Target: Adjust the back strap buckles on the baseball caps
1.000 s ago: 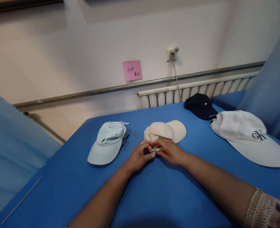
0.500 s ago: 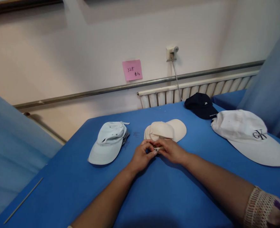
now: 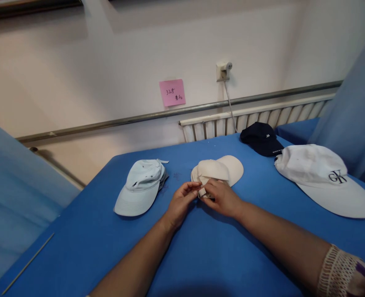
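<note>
Cream fabric baseball cap (image 3: 213,169) lies near the middle of a wide table spread with a smooth blue covering (image 3: 194,251), brim pointing right, two bare hands at its near side. A hard tug could drag the whole cap askew or crumple its soft crown, since nothing visible weighs it down. At its edge, the right hand (image 3: 224,198) grasps a narrow cream strap (image 3: 202,192); the left hand (image 3: 179,204) curls at the strap's end, though whether it pinches cannot be told. A loose hold could let so small a piece slip.

Around them, a large white cap with black lettering (image 3: 314,163) sits at right, a pale blue cap (image 3: 139,187) at left, and a navy cap (image 3: 258,136) behind the white one, all apart from the hands. Only the right hand stands in the way, hiding part of the strap. A thin, pale rod (image 3: 28,264) lies at far left.
</note>
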